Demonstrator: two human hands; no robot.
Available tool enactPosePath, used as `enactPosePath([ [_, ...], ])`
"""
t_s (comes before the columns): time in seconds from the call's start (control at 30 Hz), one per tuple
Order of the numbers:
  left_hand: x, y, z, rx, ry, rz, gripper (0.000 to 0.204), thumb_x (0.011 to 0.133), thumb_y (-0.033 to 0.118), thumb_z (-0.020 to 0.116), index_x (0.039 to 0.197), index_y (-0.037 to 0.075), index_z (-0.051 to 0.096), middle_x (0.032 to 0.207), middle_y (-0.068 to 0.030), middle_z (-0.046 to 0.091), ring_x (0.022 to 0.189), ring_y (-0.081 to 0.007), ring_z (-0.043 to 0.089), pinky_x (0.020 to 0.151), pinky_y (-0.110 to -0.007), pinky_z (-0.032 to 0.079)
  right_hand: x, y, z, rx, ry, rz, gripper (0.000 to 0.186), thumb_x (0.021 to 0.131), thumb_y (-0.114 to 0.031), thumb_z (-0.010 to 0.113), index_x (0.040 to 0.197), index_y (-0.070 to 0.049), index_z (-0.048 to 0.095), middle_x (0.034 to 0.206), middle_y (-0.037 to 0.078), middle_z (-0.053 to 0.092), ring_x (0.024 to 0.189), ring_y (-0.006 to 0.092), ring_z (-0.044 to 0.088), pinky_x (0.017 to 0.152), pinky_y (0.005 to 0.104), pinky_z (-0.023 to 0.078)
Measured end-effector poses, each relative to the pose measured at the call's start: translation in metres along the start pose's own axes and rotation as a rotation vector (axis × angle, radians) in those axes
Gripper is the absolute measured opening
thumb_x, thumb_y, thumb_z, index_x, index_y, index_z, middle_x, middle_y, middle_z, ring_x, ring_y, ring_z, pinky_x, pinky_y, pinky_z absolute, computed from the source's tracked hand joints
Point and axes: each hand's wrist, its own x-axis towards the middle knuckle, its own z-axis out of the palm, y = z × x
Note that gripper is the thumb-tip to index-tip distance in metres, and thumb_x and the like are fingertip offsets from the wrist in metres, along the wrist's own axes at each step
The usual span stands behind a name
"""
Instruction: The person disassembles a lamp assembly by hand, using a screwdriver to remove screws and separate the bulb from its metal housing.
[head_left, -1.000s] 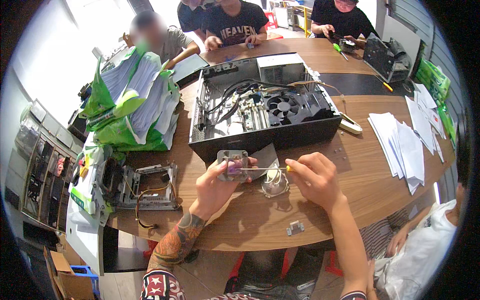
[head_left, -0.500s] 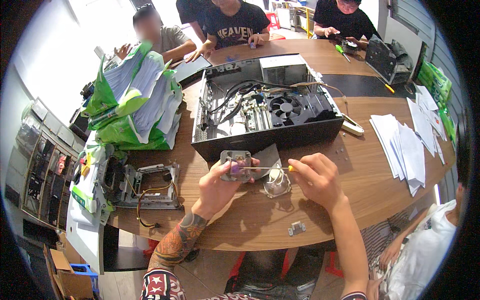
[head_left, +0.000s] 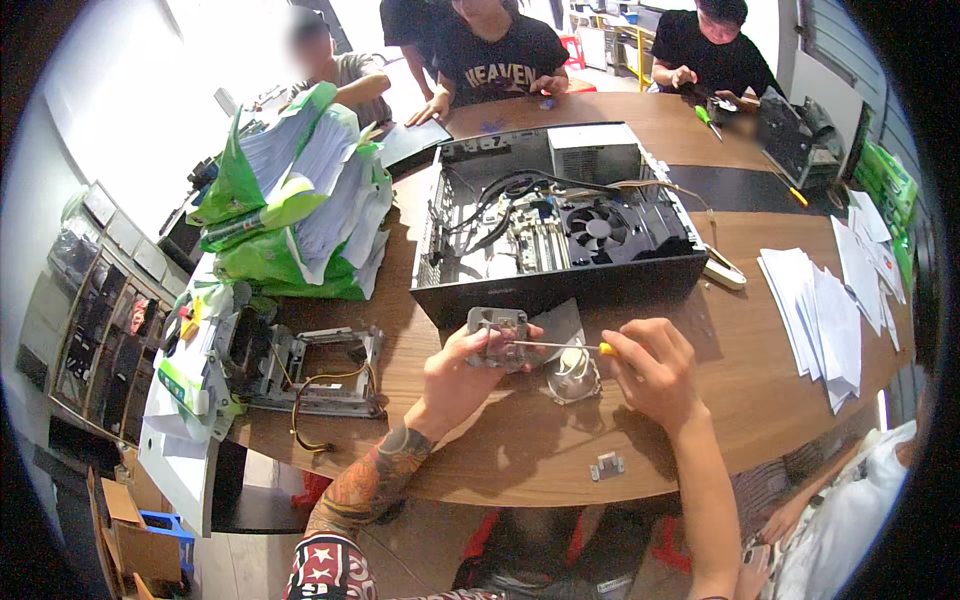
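My left hand [head_left: 452,382] holds up a small grey squarish housing [head_left: 484,326], its fingers wrapped round it, in front of the open computer case [head_left: 560,284]. My right hand [head_left: 655,370] grips a screwdriver by its yellow handle [head_left: 607,349]. The thin shaft points left and its tip meets the housing's face; the exact contact point is too small to make out. Just below the shaft, between my hands, lies a roundish translucent part [head_left: 573,384] with white wires. A flat grey piece [head_left: 562,318] rests behind it. Nearer the table edge sits a small metal bracket [head_left: 607,466].
A metal drive frame [head_left: 372,402] with cables lies at left, below green paper packs [head_left: 290,262]. Loose white sheets [head_left: 815,320] spread at right. Across the wooden table [head_left: 500,470], people sit near a green screwdriver [head_left: 703,114] and a dark metal unit [head_left: 795,145]. Another person is at lower right.
The whole view has shifted, so the table and its contents appear slightly farther right. Both hands keep their grips, and the screwdriver stays against the housing, which looks slightly turned.
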Motion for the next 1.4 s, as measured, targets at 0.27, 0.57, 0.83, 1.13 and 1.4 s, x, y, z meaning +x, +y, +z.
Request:
enactPosePath([
  [0.27,-0.002,-0.001,-0.007,0.021,-0.045,0.026,0.052,0.093,0.031,0.055,0.132,-0.004,0.051,0.135,-0.0245,0.056,0.12,-0.031,0.058,0.103,-0.046,0.045,-0.007,0.0,-0.003,0.045,-0.025,0.052,0.034,0.069,-0.005,0.08,0.102,-0.007,0.072,0.093,0.007,0.062,0.083,0.0264,0.061,0.072,0.0376,0.055],
  [0.57,-0.006,0.002,-0.003,0.026,-0.051,0.013,0.051,0.095,0.023,0.058,0.136,-0.005,0.047,0.135,-0.0233,0.056,0.124,-0.033,0.057,0.105,-0.045,0.045,-0.006,0.004,-0.011,0.082,-0.007,0.195,0.034,0.071,-0.005,0.079,0.105,-0.006,0.071,0.094,0.009,0.061,0.082,0.0269,0.061,0.07,0.038,0.052],
  [0.83,-0.004,-0.017,-0.013,-0.003,-0.104,0.032,0.041,0.098,0.019,0.055,0.132,-0.004,0.051,0.136,-0.0208,0.055,0.124,-0.0284,0.056,0.104,-0.043,0.046,-0.03,0.029,-0.018,0.031,0.158,0.498,0.026,0.08,-0.001,0.076,0.106,-0.004,0.071,0.092,0.011,0.058,0.079,0.0251,0.058,0.065,0.0337,0.049],
  [1.13,-0.006,-0.008,-0.005,0.243,-0.041,0.05,0.045,0.095,0.02,0.067,0.133,0.0,0.052,0.132,-0.0117,0.06,0.117,-0.0204,0.061,0.104,-0.039,0.048,-0.034,0.049,-0.024,-0.125,0.253,0.391,0.016,0.092,-0.002,0.066,0.107,0.002,0.067,0.093,0.011,0.054,0.07,0.0176,0.052,0.058,0.0297,0.044],
  [1.4,-0.002,-0.003,0.001,0.304,-0.02,0.078,0.04,0.096,0.017,0.066,0.132,0.001,0.054,0.13,-0.0086,0.062,0.115,-0.0167,0.062,0.104,-0.035,0.048,-0.042,0.062,-0.013,-0.096,0.27,0.441,0.013,0.093,0.0,0.063,0.105,0.004,0.066,0.091,0.011,0.054,0.069,0.0174,0.053,0.056,0.0293,0.043],
])
